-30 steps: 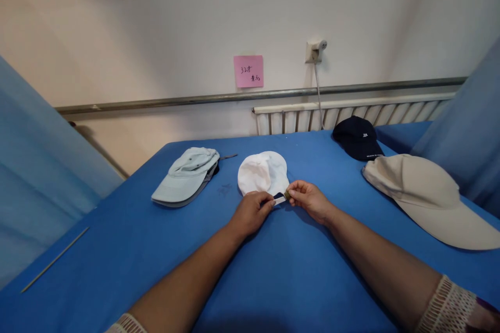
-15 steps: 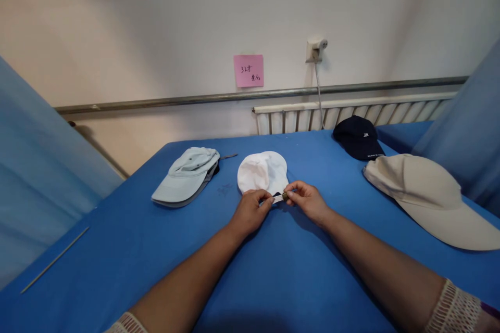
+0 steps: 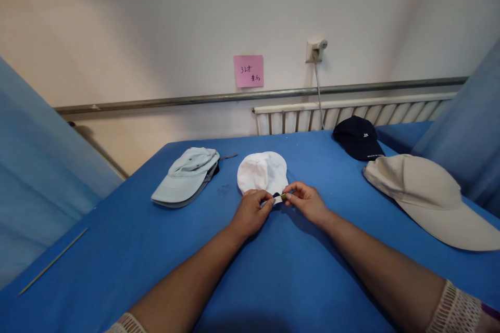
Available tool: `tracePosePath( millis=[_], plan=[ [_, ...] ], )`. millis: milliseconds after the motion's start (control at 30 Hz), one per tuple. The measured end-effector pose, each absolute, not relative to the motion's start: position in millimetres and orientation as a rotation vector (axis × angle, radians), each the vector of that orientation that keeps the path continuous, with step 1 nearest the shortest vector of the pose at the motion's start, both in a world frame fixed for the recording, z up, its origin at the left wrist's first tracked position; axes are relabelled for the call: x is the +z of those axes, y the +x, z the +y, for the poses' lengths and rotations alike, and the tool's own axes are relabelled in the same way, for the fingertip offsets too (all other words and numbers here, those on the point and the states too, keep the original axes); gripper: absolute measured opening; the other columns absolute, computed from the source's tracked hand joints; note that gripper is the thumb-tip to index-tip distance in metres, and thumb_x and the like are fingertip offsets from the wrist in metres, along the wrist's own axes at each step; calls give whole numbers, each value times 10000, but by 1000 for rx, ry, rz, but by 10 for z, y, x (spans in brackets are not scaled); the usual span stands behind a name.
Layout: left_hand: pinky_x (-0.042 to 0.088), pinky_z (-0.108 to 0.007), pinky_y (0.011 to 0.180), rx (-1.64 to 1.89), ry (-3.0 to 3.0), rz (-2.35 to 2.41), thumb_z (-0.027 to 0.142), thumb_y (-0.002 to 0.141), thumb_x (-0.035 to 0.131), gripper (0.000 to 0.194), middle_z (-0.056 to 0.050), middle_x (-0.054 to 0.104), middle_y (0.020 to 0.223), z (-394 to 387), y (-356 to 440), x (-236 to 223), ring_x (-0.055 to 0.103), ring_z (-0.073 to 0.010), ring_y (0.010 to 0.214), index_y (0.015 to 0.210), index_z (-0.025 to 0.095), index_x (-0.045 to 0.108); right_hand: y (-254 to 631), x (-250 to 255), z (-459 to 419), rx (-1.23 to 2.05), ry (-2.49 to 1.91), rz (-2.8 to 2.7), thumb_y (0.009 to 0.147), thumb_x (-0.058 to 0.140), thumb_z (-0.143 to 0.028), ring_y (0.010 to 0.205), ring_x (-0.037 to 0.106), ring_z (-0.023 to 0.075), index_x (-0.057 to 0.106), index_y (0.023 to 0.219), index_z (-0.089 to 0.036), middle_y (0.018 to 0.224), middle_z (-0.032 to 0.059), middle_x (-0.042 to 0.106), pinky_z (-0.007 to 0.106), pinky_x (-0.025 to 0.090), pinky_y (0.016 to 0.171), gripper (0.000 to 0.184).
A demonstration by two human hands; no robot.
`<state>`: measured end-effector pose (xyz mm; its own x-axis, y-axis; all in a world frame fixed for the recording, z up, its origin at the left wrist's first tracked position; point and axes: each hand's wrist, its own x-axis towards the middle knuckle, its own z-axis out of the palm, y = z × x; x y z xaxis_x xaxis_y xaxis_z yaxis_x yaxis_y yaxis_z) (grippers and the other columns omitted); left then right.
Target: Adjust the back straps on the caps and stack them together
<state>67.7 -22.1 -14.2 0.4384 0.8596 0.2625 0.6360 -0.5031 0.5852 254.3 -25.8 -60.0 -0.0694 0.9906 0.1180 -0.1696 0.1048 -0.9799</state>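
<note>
A white cap (image 3: pixel 258 170) lies in the middle of the blue-covered table, its back strap (image 3: pixel 278 199) toward me. My left hand (image 3: pixel 253 212) pinches the strap's left part between thumb and fingers. At its right end, my right hand (image 3: pixel 307 200) is closed on a small brass-coloured buckle (image 3: pixel 284 196), partly hidden by the fingertips. A short white stretch of strap shows between the two hands, and a dark patch shows behind it.
Left of the white cap lie stacked caps, a pale blue one (image 3: pixel 187 174) on top. At right are a navy cap (image 3: pixel 357 138) and a beige cap (image 3: pixel 425 195). A thin stick (image 3: pixel 54 260) lies at the left edge. Radiator (image 3: pixel 289 118) and wall are behind; curtains hang on both sides.
My right fingers and the buckle have shifted slightly left, toward my left hand, and the strap stretch between is shorter. The caps have stayed in place.
</note>
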Motion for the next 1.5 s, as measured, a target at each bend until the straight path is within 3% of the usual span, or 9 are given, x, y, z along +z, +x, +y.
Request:
tracePosePath(
  millis=[467, 1133, 1500],
  plan=[
    [444, -278, 715, 772, 2116, 1217, 358, 849, 540, 244, -27, 672, 761, -204, 650, -147, 599, -171, 757, 757, 164, 656, 2536, -604, -267, 1227, -987, -1170, 675, 734, -382, 591, 596, 136, 618, 794, -211, 638, -8, 643, 270, 452, 580, 238],
    [409, -332, 850, 719, 2303, 1139, 311, 893, 523, 222, -36, 709, 814, -217, 665, -148, 596, -178, 800, 840, 188, 700, 2512, -595, -312, 1397, -819, -1230, 667, 782, -403, 695, 654, 154, 637, 870, -209, 745, 17, 696, 324, 507, 705, 316],
    [408, -372, 886, 830, 2376, 1223, 340, 873, 578, 173, -29, 665, 867, -223, 665, -219, 588, -200, 871, 959, 195, 617, 2516, -583, -314, 1481, -834, -1132, 649, 811, -401, 687, 649, 141, 650, 845, -193, 776, 15, 688, 314, 506, 694, 328]
  ],
)
